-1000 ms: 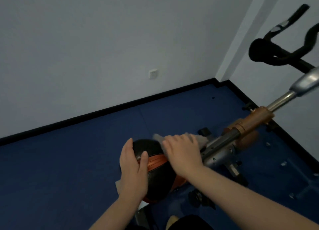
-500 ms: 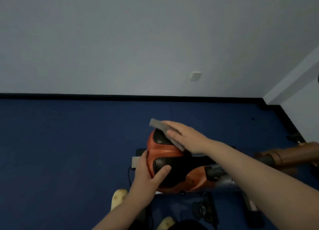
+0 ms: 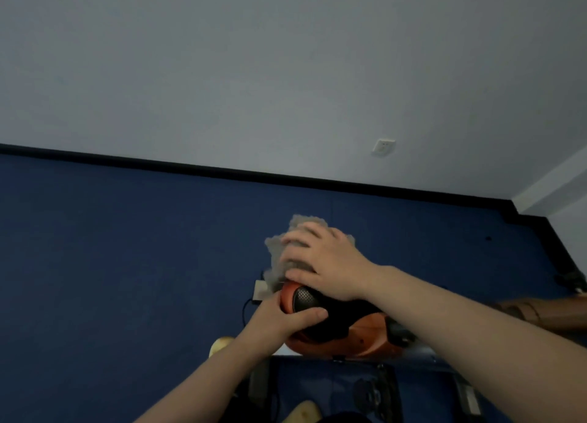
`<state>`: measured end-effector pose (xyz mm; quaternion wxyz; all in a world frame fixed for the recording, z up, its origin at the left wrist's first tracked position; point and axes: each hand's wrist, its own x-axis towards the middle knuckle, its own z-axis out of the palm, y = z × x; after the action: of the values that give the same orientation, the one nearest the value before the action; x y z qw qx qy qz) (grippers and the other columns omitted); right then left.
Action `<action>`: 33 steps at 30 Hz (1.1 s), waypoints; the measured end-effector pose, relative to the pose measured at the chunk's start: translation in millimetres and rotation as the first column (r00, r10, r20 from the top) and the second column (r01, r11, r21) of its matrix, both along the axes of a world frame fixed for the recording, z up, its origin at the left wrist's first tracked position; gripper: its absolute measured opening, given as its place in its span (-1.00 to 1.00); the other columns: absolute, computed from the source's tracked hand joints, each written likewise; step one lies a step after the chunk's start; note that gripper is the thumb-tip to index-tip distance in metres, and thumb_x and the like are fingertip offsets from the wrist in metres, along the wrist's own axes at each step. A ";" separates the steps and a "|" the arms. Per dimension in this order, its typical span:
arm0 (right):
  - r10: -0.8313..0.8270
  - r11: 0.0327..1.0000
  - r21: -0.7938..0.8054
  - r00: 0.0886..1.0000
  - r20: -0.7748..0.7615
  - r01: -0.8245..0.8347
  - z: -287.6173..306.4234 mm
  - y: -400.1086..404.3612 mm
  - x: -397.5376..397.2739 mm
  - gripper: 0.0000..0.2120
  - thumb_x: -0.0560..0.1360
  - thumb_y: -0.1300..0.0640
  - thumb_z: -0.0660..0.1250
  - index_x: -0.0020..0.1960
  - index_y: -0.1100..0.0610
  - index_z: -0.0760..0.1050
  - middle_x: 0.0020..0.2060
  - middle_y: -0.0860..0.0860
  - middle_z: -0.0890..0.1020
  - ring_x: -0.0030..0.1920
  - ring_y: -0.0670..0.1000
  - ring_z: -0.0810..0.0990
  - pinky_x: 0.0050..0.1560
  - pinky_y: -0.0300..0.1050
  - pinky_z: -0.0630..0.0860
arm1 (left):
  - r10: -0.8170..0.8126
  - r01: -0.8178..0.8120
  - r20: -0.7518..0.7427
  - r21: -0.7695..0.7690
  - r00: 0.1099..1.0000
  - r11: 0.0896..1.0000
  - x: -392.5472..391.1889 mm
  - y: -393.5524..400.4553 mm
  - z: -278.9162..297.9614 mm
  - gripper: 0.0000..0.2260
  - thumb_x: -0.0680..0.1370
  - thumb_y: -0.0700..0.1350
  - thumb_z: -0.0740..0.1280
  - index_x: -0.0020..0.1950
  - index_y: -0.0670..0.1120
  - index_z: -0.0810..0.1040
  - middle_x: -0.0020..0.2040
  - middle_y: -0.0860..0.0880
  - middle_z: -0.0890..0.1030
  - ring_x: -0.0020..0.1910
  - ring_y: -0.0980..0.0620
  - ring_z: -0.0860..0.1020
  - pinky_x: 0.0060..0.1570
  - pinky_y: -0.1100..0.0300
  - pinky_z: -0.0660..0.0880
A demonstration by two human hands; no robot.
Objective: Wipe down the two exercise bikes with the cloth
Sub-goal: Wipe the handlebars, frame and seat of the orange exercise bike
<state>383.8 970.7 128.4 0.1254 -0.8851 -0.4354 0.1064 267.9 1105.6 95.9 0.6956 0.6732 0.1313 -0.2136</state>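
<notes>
Head view, looking down at the rear of one exercise bike. Saddle (image 3: 313,308): orange body with black perforated panels, low centre of frame, wide end toward the left.

Right hand (image 3: 324,260): lies palm down on the grey cloth (image 3: 279,251), fingers spread and bent over it, thumb along the saddle's upper edge. The cloth is bunched under the palm and covers the far end of the saddle; loose folds stick out beyond the fingertips to the left and top. Fingers curve round the cloth, pressing it against the saddle.

Left hand (image 3: 279,321): grips the near left edge of the saddle, thumb (image 3: 313,314) laid across the black panel, fingers wrapped underneath and out of sight.

Bike frame: an orange-brown tube (image 3: 540,311) runs off the right edge, partly blurred behind the right forearm. Dark parts under the saddle, too dim to identify.

Surroundings: blue floor (image 3: 127,263), black skirting (image 3: 190,168) along the pale wall (image 3: 286,73), white wall socket (image 3: 383,147) above the skirting. Two light-coloured shoe tips (image 3: 222,343) at bottom of frame. A small white box (image 3: 260,289) with a dark cable sits on the floor just left of the saddle.
</notes>
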 end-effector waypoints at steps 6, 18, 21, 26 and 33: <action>-0.387 0.914 -0.070 0.809 -0.443 0.399 9.0 10.5 43.3 -0.60 0.59 -0.28 0.08 0.13 -0.07 0.54 0.11 -0.06 0.58 0.20 0.03 0.52 0.20 0.01 0.43 | -0.176 0.175 -0.060 -0.023 0.983 0.984 8.2 9.4 10.8 -0.69 0.38 -0.13 0.57 0.08 0.05 0.63 -0.10 0.10 0.72 -0.15 0.20 0.67 -0.29 0.40 0.50; -0.543 0.839 0.004 0.839 -0.023 0.544 -2.2 5.3 -3.2 -0.54 0.61 -0.24 -0.14 0.25 -0.08 0.40 0.17 -0.01 0.54 0.13 0.11 0.53 0.07 0.10 0.50 | -0.211 0.209 -0.024 -0.065 0.977 0.976 11.1 10.2 5.6 -0.61 0.38 -0.16 0.57 0.14 0.07 0.60 -0.02 0.06 0.71 -0.07 0.16 0.67 -0.21 0.38 0.53; -0.480 0.877 0.049 0.874 0.078 0.478 -6.4 -28.8 -37.0 -0.55 0.59 -0.24 -0.17 0.41 -0.18 0.19 0.32 -0.09 0.45 0.15 0.05 0.51 0.00 0.06 0.52 | -0.145 0.146 0.023 -0.033 0.989 0.989 11.8 10.3 0.3 -0.17 0.25 -0.11 0.65 0.42 0.08 0.34 0.15 0.05 0.65 0.12 0.09 0.63 0.09 0.19 0.57; -0.611 0.670 -0.480 0.788 0.076 0.566 3.9 -82.7 -11.3 -0.83 0.63 0.08 0.04 0.17 0.05 0.31 0.14 0.06 0.54 0.03 0.10 0.54 -0.06 0.00 0.50 | -0.171 0.155 0.152 0.113 0.973 0.981 16.6 15.4 -1.7 0.31 0.10 0.05 0.70 0.48 0.40 -0.24 0.36 0.27 0.28 0.30 0.12 0.49 0.28 0.06 0.50; -0.663 0.748 -0.018 0.747 -0.034 0.663 2.5 15.3 -16.4 -0.59 0.65 -0.15 -0.15 0.35 -0.05 0.29 0.24 0.03 0.51 0.18 0.17 0.52 0.04 0.10 0.40 | -0.206 0.174 0.218 0.160 0.954 0.972 20.5 16.3 -8.3 0.23 0.11 0.09 0.69 0.46 0.46 -0.15 0.42 0.15 0.36 0.28 0.13 0.51 0.26 0.01 0.51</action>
<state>367.4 986.0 130.9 0.1613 -0.9801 -0.0903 0.0728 288.4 1121.9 87.6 0.6339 0.7498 -0.0020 -0.1896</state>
